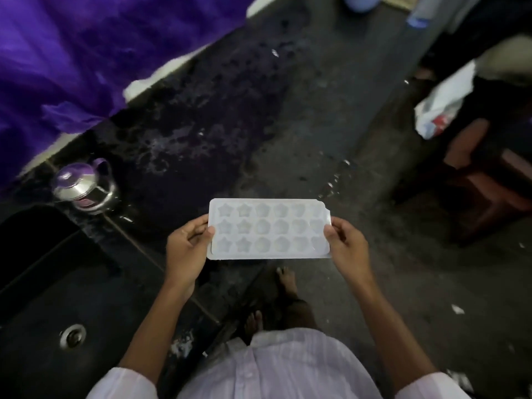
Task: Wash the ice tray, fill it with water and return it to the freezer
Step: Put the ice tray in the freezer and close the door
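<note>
Dim and murky overall, grainy in the dark sink [34,298] and floor [331,125]. Brightest on the white tray [267,230], with purple glints off the kettle [85,187]. Blurred and stretched toward the edges, smeared worst across the cloth [57,53].

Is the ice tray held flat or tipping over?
Flat, about level. The ice tray faces up toward the camera, all three rows of cups showing, with the left hand and right hand gripping its short ends.

Ice tray [269,229], perhaps empty, between hands [187,249] [347,246]
</note>
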### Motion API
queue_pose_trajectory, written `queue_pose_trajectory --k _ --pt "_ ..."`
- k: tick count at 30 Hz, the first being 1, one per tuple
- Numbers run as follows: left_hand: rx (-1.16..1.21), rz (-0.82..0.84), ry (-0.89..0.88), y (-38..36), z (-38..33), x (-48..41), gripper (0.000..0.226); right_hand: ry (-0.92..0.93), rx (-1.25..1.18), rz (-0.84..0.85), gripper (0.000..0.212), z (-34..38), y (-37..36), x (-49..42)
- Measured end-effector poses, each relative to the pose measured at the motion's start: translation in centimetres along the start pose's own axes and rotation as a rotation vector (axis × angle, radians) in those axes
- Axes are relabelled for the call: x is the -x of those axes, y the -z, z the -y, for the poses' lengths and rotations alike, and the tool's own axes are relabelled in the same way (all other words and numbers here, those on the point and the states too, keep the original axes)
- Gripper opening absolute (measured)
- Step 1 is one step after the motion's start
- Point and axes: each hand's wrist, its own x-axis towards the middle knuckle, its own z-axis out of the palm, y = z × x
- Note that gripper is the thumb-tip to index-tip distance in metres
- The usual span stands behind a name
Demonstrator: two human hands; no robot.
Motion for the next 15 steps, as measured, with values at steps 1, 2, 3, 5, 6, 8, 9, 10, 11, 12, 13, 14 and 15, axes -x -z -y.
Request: queue_pose_trajectory --k 1,2,3,5,6,8,9,10,11,12,13,14,15 --pt "-0.016 0.041 -0.007 -0.5 -0.1 0.2 0.030 -0.022 -0.014 -0.036 0.021 -0.6 0.7 1.1" --pt "-0.035 0.082 -0.013 -1.2 -0.1 0.4 0.030 -0.046 -0.032 -0.075 0.020 -1.3 1.4 2.1" --pt "-0.053 0.124 -0.019 -1.9 -0.2 0.7 0.029 -0.068 -0.056 -0.116 0.020 -2.0 2.1 3.1" --pt "-0.087 0.209 -0.027 -3.6 -0.4 1.3 0.029 -0.112 -0.109 -0.195 0.018 -3.3 3.6 5.3" --pt "-0.107 0.254 -0.030 -4.5 -0.5 1.6 0.030 -0.134 -0.131 -0.235 0.017 -3.9 4.4 6.3" --pt "-0.148 0.339 -0.040 -6.6 -0.8 2.2 0.030 -0.186 -0.172 -0.316 0.017 -5.1 6.0 8.3" --pt "-0.166 0.380 -0.045 -7.8 -1.0 2.5 0.029 -0.214 -0.194 -0.359 0.018 -5.6 6.9 9.2" --pt "-0.185 0.419 -0.053 -9.0 -1.1 2.9 0.029 -0.243 -0.213 -0.402 0.019 -6.3 7.7 10.2" --pt "-0.207 0.458 -0.063 -10.4 -1.2 3.3 0.028 -0.272 -0.233 -0.447 0.021 -6.9 8.5 11.1" --pt "-0.230 0.496 -0.072 -11.7 -1.4 3.8 0.028 -0.299 -0.248 -0.494 0.022 -7.6 9.3 11.9" --pt "-0.250 0.534 -0.082 -13.1 -1.5 4.3 0.029 -0.324 -0.262 -0.540 0.023 -8.2 10.1 12.7" --pt "-0.265 0.577 -0.094 -14.5 -1.7 4.9 0.029 -0.347 -0.271 -0.587 0.023 -8.8 11.0 13.6" --pt "-0.279 0.624 -0.108 -16.0 -1.8 5.6 0.030 -0.369 -0.278 -0.636 0.023 -9.3 11.8 14.4"
